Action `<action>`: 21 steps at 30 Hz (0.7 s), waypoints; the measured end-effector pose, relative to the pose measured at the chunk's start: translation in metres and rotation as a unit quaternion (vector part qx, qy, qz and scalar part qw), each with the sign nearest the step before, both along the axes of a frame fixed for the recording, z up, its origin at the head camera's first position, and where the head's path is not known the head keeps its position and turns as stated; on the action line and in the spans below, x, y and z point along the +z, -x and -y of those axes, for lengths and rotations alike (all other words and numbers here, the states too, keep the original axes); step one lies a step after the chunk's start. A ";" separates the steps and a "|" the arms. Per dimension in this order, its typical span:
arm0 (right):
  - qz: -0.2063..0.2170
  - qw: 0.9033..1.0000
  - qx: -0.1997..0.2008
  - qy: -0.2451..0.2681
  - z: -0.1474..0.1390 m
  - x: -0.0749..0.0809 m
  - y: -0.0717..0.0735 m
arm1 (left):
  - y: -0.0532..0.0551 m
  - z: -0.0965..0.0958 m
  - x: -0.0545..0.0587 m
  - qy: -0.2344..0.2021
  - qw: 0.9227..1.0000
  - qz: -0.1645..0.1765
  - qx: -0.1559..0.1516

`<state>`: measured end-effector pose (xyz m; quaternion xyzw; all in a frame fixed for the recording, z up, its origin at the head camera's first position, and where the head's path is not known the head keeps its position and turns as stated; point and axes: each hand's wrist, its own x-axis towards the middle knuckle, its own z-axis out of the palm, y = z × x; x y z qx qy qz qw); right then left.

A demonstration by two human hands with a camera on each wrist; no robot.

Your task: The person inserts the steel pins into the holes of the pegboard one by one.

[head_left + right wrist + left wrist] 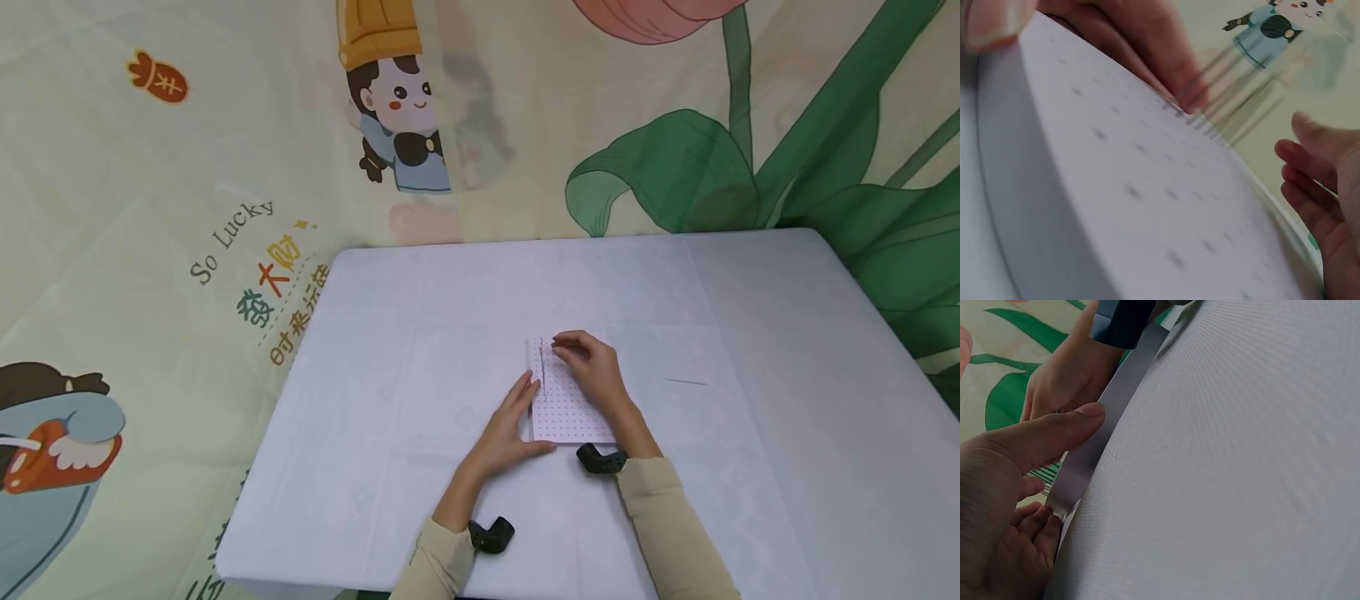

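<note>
A white block with rows of small holes (573,425) lies on the table. Thin metal-looking sticks (1235,115) stand in a row along its left side. My left hand (504,429) holds the block at its near left corner, fingers along the left edge and thumb (1079,422) at the front side. Over the far part of the block is my right hand (596,371), fingers bent, thumb and forefinger slightly apart. In the right wrist view, nothing shows between the fingertips of that hand (1335,194), which are close beside the sticks.
One thin stick (685,382) lies on the white tablecloth (420,358) to the right of the block. Black wrist devices (600,460) sit at both wrists. A printed cloth (510,108) hangs behind the table.
</note>
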<state>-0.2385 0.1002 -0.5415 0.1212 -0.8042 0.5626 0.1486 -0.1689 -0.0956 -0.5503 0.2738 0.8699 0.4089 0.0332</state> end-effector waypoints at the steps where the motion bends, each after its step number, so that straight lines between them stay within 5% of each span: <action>1: 0.001 1.000 -0.009 0.013 -0.004 0.001 -0.002 | 0.000 0.000 0.000 0.001 1.000 0.001 0.001; 7: -0.017 0.993 -0.088 0.071 -0.041 0.006 -0.014 | 0.000 0.000 -0.001 0.007 1.000 0.006 0.009; 12: -0.024 0.984 -0.163 0.065 -0.088 0.002 -0.028 | -0.001 0.000 0.000 0.006 1.000 0.014 0.017; 15: -0.022 0.978 -0.203 0.040 -0.119 -0.003 -0.039 | -0.001 -0.001 0.000 0.005 1.000 0.017 0.017; 21: 0.059 0.968 -0.235 -0.061 -0.159 -0.014 -0.055 | -0.001 -0.003 -0.001 0.003 1.000 0.015 0.014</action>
